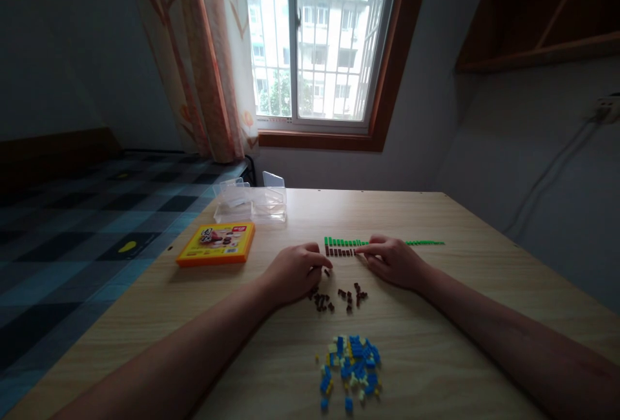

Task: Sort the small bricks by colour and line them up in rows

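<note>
Near the middle of the table, my left hand (296,271) has its index finger stretched out and its other fingers curled. Its fingertip is at a small loose brown brick (327,272). My right hand (394,262) points its index finger at the right end of a row of brown bricks (338,252), seemingly touching the last one. Just behind that row runs a longer line of green bricks (345,242), partly hidden by my right hand. Several loose brown bricks (349,300) lie scattered in front of my hands.
Closer to me is a pile of blue, yellow and cream bricks (356,362). An orange-yellow box (217,243) lies on the left of the wooden table (465,329), with clear plastic trays (252,203) behind it. A bed (121,213) adjoins the left side.
</note>
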Tool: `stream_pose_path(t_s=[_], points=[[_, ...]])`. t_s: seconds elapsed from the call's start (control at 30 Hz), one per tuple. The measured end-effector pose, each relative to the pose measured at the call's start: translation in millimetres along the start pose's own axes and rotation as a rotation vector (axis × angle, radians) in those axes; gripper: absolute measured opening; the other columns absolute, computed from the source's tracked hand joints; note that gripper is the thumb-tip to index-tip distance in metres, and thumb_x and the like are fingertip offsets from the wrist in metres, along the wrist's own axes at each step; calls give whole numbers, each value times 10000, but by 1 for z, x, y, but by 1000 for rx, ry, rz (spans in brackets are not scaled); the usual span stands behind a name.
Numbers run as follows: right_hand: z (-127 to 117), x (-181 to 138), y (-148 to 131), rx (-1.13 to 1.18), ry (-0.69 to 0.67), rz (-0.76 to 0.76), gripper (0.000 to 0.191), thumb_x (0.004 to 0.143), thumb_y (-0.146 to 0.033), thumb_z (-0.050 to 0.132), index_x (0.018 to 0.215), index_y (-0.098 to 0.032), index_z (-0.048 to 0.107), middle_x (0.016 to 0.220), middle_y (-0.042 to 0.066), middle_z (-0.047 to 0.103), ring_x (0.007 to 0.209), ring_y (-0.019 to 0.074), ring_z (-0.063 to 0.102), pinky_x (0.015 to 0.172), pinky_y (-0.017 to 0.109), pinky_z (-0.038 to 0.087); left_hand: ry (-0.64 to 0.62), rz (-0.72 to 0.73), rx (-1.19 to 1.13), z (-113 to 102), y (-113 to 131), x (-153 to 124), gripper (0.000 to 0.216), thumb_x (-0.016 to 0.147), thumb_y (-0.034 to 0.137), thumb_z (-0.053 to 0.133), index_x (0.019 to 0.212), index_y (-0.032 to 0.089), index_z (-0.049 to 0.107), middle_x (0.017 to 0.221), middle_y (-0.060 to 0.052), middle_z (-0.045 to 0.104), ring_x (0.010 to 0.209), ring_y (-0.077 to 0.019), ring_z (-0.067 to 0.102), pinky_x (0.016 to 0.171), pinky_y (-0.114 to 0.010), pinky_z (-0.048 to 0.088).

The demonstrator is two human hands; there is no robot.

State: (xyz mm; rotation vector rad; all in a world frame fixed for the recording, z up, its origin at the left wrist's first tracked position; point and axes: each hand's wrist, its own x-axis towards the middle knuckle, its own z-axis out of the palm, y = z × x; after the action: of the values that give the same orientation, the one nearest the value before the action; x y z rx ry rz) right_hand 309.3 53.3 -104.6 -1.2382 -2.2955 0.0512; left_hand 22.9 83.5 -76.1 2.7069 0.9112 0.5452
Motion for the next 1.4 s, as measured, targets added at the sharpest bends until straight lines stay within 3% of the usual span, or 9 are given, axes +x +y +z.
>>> stream_pose_path(t_s=[1.4], points=[[0, 1, 3, -39, -42, -42, 344, 943, -203, 511, 1214, -251, 718, 872, 51, 654, 657, 119, 570, 649, 236, 432, -6, 3, 38, -2, 4, 0, 329, 813, 151, 554, 978, 304, 795, 939, -6, 715, 741, -151, 652, 709, -256, 484]])
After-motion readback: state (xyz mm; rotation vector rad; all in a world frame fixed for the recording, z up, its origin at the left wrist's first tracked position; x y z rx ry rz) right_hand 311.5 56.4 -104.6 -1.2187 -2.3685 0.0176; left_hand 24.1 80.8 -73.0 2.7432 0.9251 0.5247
